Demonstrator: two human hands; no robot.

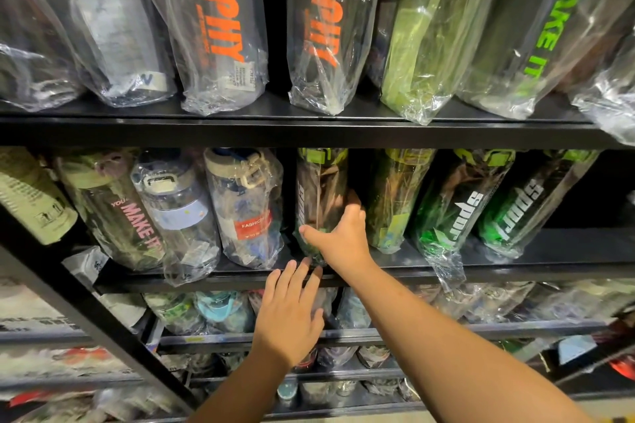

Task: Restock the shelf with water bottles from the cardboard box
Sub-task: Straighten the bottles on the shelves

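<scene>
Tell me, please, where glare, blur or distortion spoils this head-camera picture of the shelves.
Head view: light glares off the plastic wrappers on the top shelf; the wide lens slants the black upright at lower left; the right hand on the green-capped bottle is slightly smeared; the bottom rows are dim and soft.

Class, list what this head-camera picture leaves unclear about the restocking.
Cardboard box: outside the head view's frame.
Dark bottle: head view, lettering blurred, lower part behind the right hand.
Top-shelf bottles: head view, caps cut off by the upper edge.
Lower-shelf goods: head view, blurred, some behind the left hand.
</scene>
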